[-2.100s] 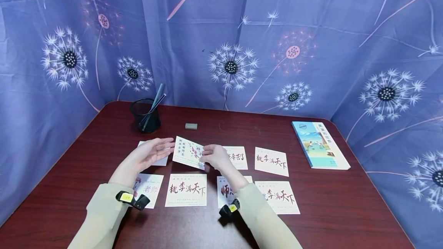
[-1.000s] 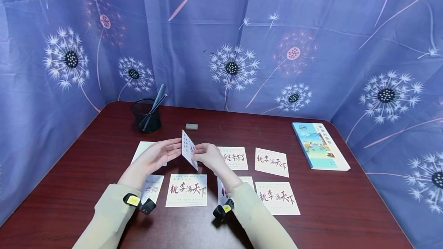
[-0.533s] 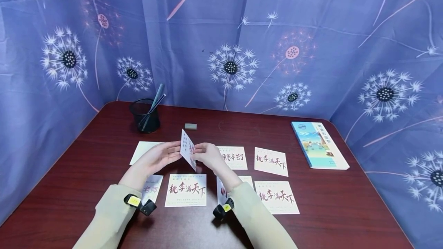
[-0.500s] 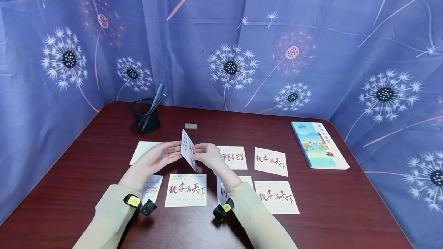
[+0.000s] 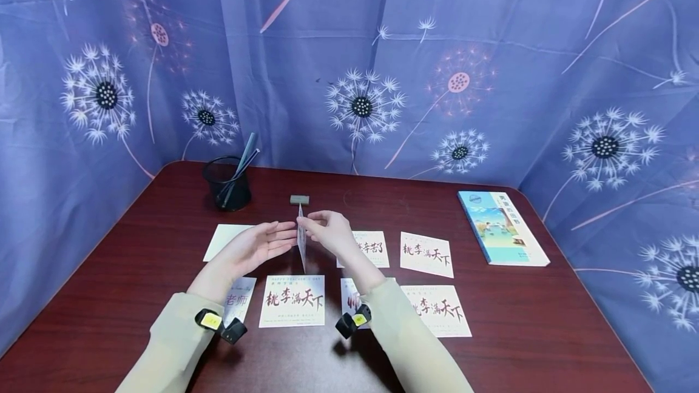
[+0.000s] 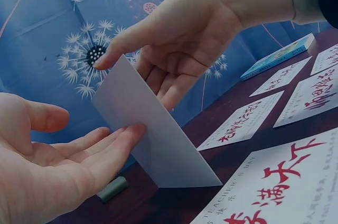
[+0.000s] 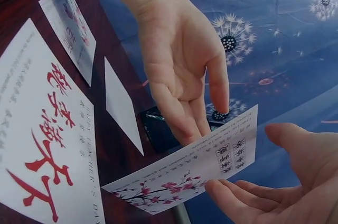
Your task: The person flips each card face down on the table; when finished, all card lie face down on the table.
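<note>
Cards (image 5: 292, 300) flat; pen holder (image 5: 226, 184) back-left

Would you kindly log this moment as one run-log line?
right hand: pinches card on edge | left hand: open, fingertips touch card | table: other cards face up

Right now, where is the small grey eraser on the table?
In the head view, the grey eraser lies on the table at the far side, right of the black pen cup, just beyond the upright card.

We see even, soft light from above in the head view, with faint shadows under the sleeves on the table (image 5: 491, 332). Its edges bow with wide-angle distortion. Both wrist views look dimmer, and their near hands are slightly soft.
</note>
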`<state>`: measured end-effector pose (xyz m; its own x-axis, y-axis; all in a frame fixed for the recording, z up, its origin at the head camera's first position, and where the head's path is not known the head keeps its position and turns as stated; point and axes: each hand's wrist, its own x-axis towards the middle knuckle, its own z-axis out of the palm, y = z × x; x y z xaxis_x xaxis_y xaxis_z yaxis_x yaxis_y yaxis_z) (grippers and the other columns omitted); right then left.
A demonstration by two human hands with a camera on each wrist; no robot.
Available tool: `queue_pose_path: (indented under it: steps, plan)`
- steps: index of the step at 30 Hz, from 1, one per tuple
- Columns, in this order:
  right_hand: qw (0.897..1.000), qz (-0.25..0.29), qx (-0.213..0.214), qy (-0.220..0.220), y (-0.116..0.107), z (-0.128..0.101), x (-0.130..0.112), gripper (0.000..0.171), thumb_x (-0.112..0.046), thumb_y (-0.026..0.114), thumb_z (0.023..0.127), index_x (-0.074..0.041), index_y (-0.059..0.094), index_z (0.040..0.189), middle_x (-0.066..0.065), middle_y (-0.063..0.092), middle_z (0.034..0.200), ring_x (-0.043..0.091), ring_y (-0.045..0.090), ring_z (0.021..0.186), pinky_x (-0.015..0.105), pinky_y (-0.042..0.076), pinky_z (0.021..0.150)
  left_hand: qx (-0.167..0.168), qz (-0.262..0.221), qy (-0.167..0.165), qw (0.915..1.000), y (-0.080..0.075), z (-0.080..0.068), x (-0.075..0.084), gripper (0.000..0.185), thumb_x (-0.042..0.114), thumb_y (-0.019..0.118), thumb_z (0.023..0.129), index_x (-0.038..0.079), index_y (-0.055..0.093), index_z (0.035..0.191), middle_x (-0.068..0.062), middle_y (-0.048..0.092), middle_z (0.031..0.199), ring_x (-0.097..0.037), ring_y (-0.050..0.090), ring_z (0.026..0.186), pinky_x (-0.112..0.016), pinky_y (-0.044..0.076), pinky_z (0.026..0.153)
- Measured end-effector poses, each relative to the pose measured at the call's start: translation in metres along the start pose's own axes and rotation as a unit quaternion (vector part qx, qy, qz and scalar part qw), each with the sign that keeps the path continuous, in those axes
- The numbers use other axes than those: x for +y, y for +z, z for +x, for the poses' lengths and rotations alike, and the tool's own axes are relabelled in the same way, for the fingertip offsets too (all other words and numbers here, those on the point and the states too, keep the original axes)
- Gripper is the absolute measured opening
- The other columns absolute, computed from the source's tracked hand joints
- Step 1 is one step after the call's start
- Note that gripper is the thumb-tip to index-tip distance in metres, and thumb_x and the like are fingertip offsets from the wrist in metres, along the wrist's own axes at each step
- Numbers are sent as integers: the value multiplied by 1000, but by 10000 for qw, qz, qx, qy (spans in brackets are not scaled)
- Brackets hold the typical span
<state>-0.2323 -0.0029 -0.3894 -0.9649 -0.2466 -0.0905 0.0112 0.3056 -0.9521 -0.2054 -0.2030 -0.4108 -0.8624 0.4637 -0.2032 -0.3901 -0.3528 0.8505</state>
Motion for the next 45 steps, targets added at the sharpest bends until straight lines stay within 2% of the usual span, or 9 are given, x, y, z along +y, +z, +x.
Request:
queue_pose_path:
  steps: [8, 10, 13, 16, 21, 30, 34, 38, 45]
  plan:
    - [9998, -118, -10, -152, -5, -1, -1, 50, -26, 75, 84, 4, 63, 123, 18, 72, 111, 25, 72, 94, 34, 59, 82, -173, -102, 42, 9998, -1, 0, -1, 57, 21, 23, 109, -12, 5, 152, -20, 42, 147, -15, 59, 120, -25, 45, 106]
    - [9999, -88, -11, -127, -7, -2, -1, 50, -25, 76, 84, 3, 63, 123, 17, 72, 112, 24, 72, 93, 33, 59, 82, -176, -136, 25, 9997, 0, -1, -1, 57, 21, 23, 109, -11, 5, 152, -24, 38, 150, -21, 54, 128, -26, 44, 107]
    - [9998, 174, -72, -11, -10, -2, -1, 47, -21, 74, 85, 5, 63, 123, 19, 72, 111, 23, 73, 89, 30, 60, 79, -170, -64, 1, 9998, -1, -1, -2, 57, 21, 22, 109, -11, 4, 152, -32, 19, 157, -26, 44, 138, -25, 42, 108]
    - [9985, 519, -75, 150, -14, -2, -2, 39, -15, 71, 87, 8, 64, 119, 22, 72, 107, 19, 74, 78, 29, 61, 74, -18, 140, -47, 9999, -4, 0, -4, 56, 21, 22, 108, -10, 6, 153, -33, 10, 157, -24, 48, 135, -23, 44, 106]
    - [9988, 454, 130, 134, -19, -1, 0, 27, -3, 63, 85, 8, 69, 109, 22, 74, 96, 9, 68, 66, 30, 61, 70, 391, 401, -92, 9984, -11, 0, -5, 55, 18, 28, 108, -9, 11, 153, -30, 18, 158, -13, 58, 119, -22, 45, 104]
    - [9972, 333, 648, 186, -27, 1, 22, 29, 0, 61, 81, 5, 70, 108, 18, 74, 93, 9, 67, 66, 27, 60, 69, 1063, 651, 226, 9919, -29, -8, 2, 54, 15, 34, 107, -10, 17, 151, -18, 49, 144, -9, 63, 110, -19, 48, 99]
    - [9950, 561, 802, 194, -28, 2, 31, 30, -1, 61, 83, 6, 69, 111, 20, 74, 98, 12, 70, 75, 29, 60, 73, 1009, 864, 109, 9911, -34, -10, 3, 53, 16, 28, 107, -10, 16, 152, -29, 34, 152, -24, 55, 128, -22, 47, 102]
    - [9939, 686, 850, 169, -26, 1, 32, 29, -1, 62, 84, 7, 69, 111, 21, 74, 100, 13, 70, 79, 30, 61, 75, 895, 1258, -183, 9878, -32, -8, 0, 54, 20, 27, 107, -10, 18, 151, -32, 23, 154, -32, 44, 137, -23, 48, 101]
    - [9963, 452, 722, 66, -23, 0, 36, 29, -1, 61, 83, 7, 69, 110, 20, 74, 97, 15, 71, 78, 30, 61, 73, 908, 1504, -266, 9841, -35, -5, -2, 54, 21, 30, 106, -11, 23, 150, -32, 29, 153, -15, 60, 120, -19, 50, 95]
